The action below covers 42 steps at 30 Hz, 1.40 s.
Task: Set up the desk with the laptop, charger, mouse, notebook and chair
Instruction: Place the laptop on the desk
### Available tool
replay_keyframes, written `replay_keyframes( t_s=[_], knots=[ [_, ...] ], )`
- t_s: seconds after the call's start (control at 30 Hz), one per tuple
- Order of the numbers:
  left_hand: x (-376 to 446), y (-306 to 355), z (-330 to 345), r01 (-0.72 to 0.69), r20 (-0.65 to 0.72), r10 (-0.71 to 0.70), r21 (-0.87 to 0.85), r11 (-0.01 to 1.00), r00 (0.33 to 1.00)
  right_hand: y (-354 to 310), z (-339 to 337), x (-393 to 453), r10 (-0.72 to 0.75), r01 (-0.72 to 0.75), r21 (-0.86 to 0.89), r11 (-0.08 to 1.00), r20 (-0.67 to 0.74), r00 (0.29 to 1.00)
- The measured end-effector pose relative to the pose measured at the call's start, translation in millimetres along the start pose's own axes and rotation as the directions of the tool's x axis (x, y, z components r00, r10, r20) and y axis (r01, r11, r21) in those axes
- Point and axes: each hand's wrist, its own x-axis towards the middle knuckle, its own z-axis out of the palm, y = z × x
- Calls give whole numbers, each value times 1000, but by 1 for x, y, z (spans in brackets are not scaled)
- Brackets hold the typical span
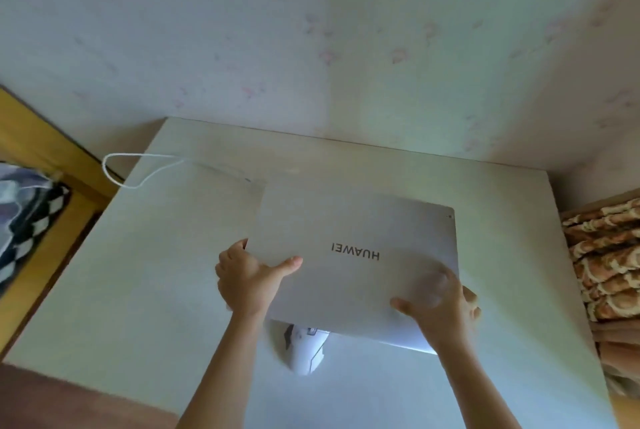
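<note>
Forearms: both reached up from six o'clock toward the middle of the desk [156, 272].
Mouse: a white mouse [304, 349] lay nearest, just toward six o'clock of the laptop's near edge and partly hidden under it.
Laptop: the closed silver laptop [356, 231] sat at the centre, its logo reading upside down and its near edge apparently raised above the mouse.
Left hand: the left hand [247, 278] clasped the laptop's nine o'clock corner, thumb on the lid, fingers curled under the edge.
Right hand: the right hand [446, 304] gripped the five o'clock corner, thumb on top, the fingers blurred.
Cable: a white cable [138, 168] looped off the desk edge at ten o'clock, probably the charger's; whether it was plugged in I could not tell.
Risk: lowering the near edge would likely pinch the mouse beneath it, leaving the laptop rocking.
Second risk: sliding the laptop toward twelve o'clock might snag that cable.
</note>
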Motion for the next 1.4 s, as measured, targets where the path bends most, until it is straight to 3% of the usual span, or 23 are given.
replay_keyframes(
  t_s=[0.2, 0.4, 0.77, 1.0, 1.2, 1.4],
  knots=[
    [12, -76, -81, 73, -83, -75, -34, 997, 994, -34, 53, -66, -94, 97, -53, 994, 57, 994],
    [45, -160, -141, 85, -74, -96, -144, 986, 993, -68, 121, -127, -183, 184, -38, 982, 24, 983],
    [160, -269, -199, 14, 25, -12, -110, 994, 1000, -99, 276, -206, -22, 24, 57, 998, -38, 999],
    [181, -288, -192, 0, 119, 12, -106, 994, 993, -95, 299, -218, 36, -34, 35, 999, -82, 996],
    [190, -283, -184, -54, 132, 56, -21, 998, 990, -96, 294, -218, 34, -25, 116, 993, -74, 997],
    [201, -301, -167, -97, 137, 93, 21, 995, 986, -100, 289, -218, 13, -8, 87, 996, -55, 998]
  ],
)
